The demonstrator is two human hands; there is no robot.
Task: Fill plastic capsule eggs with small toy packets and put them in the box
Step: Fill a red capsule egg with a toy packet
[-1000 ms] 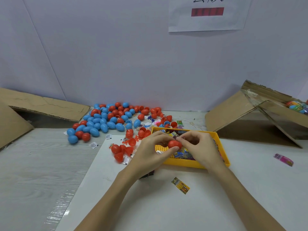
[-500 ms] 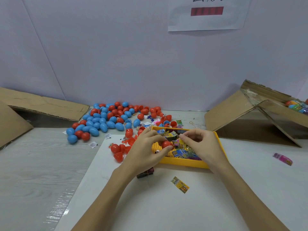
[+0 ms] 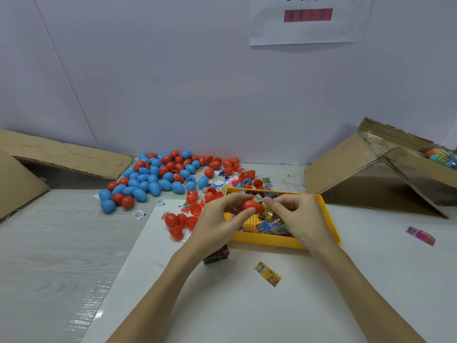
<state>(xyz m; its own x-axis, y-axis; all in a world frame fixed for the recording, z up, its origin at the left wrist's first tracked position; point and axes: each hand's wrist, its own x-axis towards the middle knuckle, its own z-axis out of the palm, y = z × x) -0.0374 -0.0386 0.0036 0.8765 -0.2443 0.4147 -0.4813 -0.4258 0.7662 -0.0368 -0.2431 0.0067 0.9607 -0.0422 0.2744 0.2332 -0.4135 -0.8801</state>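
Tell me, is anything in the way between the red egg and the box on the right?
Nothing visible blocks it. The left hand holds the red egg above the yellow tray; between there and the cardboard box lies only bare table.

Loose eggs [image 3: 158, 180] crowd the tray's [image 3: 330, 219] left; its right seems open.

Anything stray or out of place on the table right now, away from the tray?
Yes. A yellow packet lies alone on the white sheet in front of the yellow tray, and a pink packet sits far right, both away from the supply. Small white slips are scattered near the egg pile.
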